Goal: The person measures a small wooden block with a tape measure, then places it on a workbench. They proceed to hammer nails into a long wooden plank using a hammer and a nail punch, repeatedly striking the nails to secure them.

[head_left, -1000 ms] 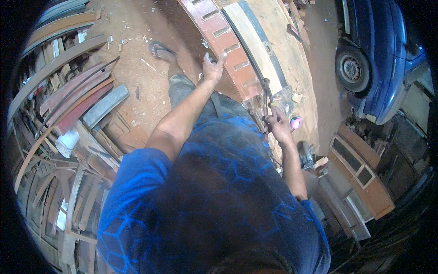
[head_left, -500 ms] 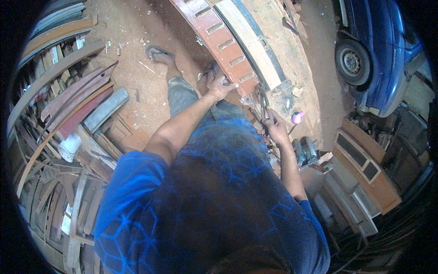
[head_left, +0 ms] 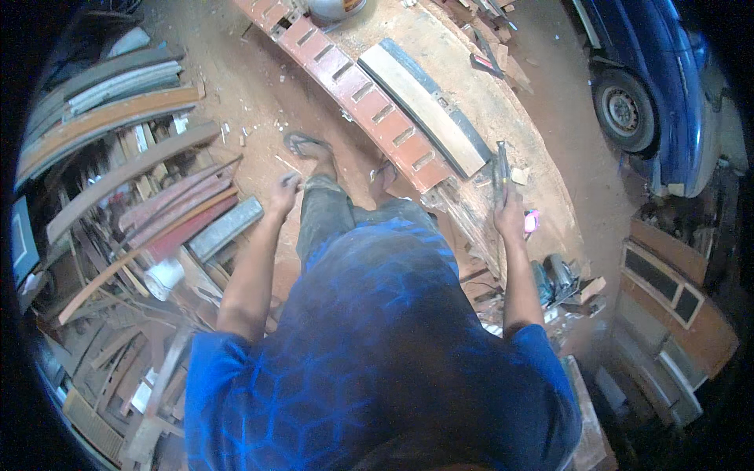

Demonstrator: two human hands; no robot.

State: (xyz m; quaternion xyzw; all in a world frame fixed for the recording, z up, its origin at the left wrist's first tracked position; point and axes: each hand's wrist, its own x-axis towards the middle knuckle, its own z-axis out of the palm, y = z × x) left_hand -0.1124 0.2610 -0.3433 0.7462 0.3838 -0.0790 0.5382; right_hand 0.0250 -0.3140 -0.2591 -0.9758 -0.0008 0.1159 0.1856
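Note:
In my right hand (head_left: 510, 218) is a hammer (head_left: 501, 169), its slim dark handle gripped and its narrow head pointing away from me over the bench. My left hand (head_left: 288, 187) hangs off the bench beside my left leg, fingers curled; whether they hold anything small is hidden. A reddish-brown plank (head_left: 369, 115) with a row of rectangular slots lies along the bench's left edge, its near end between my hands. Right beside it rests a pale wooden strip (head_left: 428, 110) with a dark board (head_left: 412, 69) along its far side.
A sawdust-covered bench (head_left: 542, 157) holds a pink-lit round object (head_left: 532, 222), a wood offcut (head_left: 519, 176), a handsaw (head_left: 487, 64) and a bucket (head_left: 338, 9). Stacked timber (head_left: 141, 165) and a white bucket (head_left: 163, 279) fill the left. A blue car (head_left: 667, 102) stands right.
My left hand has left the plank's near end and swung left and down past my leg. My right hand has moved right with the hammer, away from the plank.

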